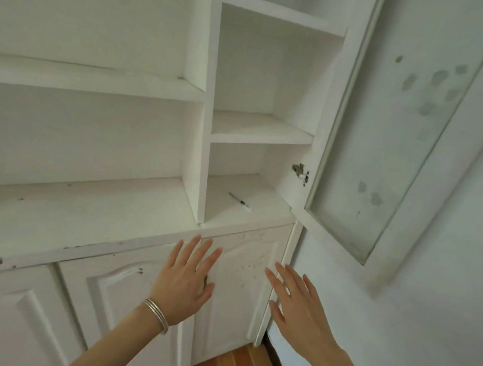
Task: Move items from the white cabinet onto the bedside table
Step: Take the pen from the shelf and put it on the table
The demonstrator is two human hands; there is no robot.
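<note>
Seen from my head, my left hand (183,276), with a bracelet (157,314) on the wrist, is raised before the white cabinet (87,240), its fingers straight and spread, pointing up and holding nothing. My right hand (297,306) is likewise flat and spread, slanting up-left. A pen (239,201) lies on the lowest shelf of the narrow right compartment, near the open glass door (396,122).
</note>
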